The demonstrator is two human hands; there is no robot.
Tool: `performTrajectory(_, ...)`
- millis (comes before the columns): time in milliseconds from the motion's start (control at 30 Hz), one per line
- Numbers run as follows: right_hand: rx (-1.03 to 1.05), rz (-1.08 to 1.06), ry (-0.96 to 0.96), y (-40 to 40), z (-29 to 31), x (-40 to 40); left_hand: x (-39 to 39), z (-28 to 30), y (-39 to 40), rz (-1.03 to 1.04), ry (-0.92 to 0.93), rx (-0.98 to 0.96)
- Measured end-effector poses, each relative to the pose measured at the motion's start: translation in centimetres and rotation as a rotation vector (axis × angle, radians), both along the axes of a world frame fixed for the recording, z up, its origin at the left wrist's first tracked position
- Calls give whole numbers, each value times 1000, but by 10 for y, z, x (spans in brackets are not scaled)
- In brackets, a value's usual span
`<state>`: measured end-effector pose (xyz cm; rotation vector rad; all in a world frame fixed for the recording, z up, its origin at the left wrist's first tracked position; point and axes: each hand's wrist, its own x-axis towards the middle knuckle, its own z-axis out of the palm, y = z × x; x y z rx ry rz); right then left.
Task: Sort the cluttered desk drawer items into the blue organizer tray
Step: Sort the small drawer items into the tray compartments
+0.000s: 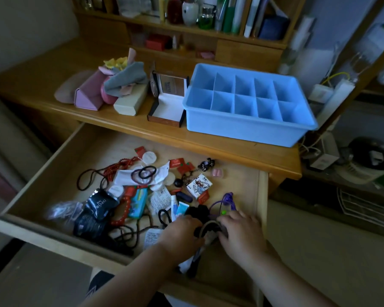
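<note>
Here, both hands are down in the near right corner of the open drawer [53, 173], working at one dark bundle.

The left hand [182, 232] and the right hand [242, 231] meet over a tangle of black and tan hair ties [205, 229], fingers curled in around it from either side; I cannot tell exactly which loops each hand grips. A purple cord [227, 199] lies just beyond the right hand. More clutter spreads to the left: a red bead string [122, 209], a teal packet [139, 202], black sachets [100, 204] and a small printed box [198, 185]. The blue organizer tray [248, 129] sits on the desktop [42, 80] beyond the drawer, to the right, its compartments holding nothing, beside an open white-lined box [169, 109].
</note>
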<state>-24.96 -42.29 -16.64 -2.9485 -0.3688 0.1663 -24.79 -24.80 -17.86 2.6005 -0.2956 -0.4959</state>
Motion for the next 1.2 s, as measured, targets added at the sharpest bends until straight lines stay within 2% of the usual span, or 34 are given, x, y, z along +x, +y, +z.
performTrajectory(133, -60, -7, 12, 7, 0, 2, -6, -1, 10, -108, 40, -8)
performTrajectory(233, 20, -10, -15, 14, 5, 9, -11, 7, 22, -14, -40, -123)
performTrajectory(333, 372, -71, -165, 14, 12, 14, -10, 18, 46, 273, -304, -278)
performTrajectory(400, 731, -246, -60, 11, 18, 19, -6, 21, 65, 433, -381, -292)
performTrajectory(467, 984, -432, 137, 8, 25, 27, 0, 21, 78, 424, -309, -250)
performTrajectory(533, 1081, -552, 276, 6, 27, 33, 6, 17, 81, 296, -142, -177)
performTrajectory(633, 1136, -622, 409, 5, 26, 36, 10, 9, 77, 167, -23, -32)
performTrajectory(733, 1134, -659, 389, 10, 24, 34, 11, 11, 74, 309, -99, -62)
performTrajectory(800, 1116, -656, 337, 17, 25, 33, 9, 16, 71, 425, -136, -220)
performTrajectory(833, 1104, -599, 359, 23, 27, 32, 8, 21, 67, 465, -92, -347)
performTrajectory(900, 1065, -388, 514, 37, 30, 27, 3, 32, 53, 482, 78, -608)
performTrajectory(1000, 918, -144, 651, 52, 27, 24, -2, 36, 37, 489, 227, -767)
performTrajectory(1100, 922, -304, 619, 53, 24, 30, -2, 31, 50, 600, 261, -773)
performTrajectory(1133, 942, -395, 611, 50, 24, 34, -2, 28, 61, 637, 226, -723)
performTrajectory(1200, 1008, -558, 591, 41, 23, 41, -1, 22, 90, 672, 71, -500)
